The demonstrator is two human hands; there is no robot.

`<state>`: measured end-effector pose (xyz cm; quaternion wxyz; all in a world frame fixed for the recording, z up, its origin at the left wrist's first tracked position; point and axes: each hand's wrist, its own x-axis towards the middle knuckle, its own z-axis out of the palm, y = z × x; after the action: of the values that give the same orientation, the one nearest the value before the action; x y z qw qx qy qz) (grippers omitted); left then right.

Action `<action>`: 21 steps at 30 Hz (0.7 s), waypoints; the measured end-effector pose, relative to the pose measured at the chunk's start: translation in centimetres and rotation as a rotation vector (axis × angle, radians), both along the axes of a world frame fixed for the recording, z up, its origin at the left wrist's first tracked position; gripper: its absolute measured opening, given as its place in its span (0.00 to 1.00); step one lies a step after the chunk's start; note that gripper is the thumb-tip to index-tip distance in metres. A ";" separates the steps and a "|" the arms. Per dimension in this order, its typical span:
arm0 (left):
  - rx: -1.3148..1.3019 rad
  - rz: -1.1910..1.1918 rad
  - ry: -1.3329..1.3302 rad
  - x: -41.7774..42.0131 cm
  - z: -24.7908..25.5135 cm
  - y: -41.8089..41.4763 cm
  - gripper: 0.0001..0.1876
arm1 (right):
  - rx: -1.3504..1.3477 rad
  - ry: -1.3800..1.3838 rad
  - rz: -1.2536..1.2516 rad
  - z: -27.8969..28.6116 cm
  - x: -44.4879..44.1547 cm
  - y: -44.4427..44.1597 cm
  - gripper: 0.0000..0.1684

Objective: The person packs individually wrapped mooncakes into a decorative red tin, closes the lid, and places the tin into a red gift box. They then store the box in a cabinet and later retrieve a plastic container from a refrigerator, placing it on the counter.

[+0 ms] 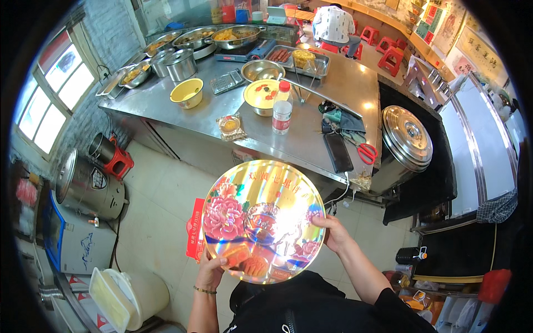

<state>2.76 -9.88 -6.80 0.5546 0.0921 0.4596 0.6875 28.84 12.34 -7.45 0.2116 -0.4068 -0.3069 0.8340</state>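
Observation:
Both hands hold a large round shiny gold box [262, 222], printed with pink flowers and pastries, in front of my body. My left hand [212, 268] grips its lower left rim, the thumb on top. My right hand [333, 233] grips its right rim, also with the thumb on top; the other fingers are mostly hidden beneath. A red printed card or bag [195, 229] shows at the box's left edge, partly hidden behind it. Beyond the box, a wrapped pastry [230, 126] and a clear bottle with a red cap [282, 110] rest on the steel counter [266, 140].
The counter also bears a yellow bowl [186, 94], a black phone [338, 152], red scissors [367, 154] and pans of food [236, 36]. A large lidded steel pot [407, 137] stands right. White tubs [137, 295] stand lower left. A person [334, 25] sits farther back.

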 end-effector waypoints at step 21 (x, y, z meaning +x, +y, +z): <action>0.005 0.183 -0.035 -5.5 -4.6 1.7 0.28 | 0.078 -0.026 0.193 -1.8 -2.7 -0.3 0.35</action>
<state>-2.74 -8.19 -11.36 0.4972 0.0389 0.4544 0.7381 26.11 12.02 -9.23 0.1419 -0.3777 -0.3794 0.8326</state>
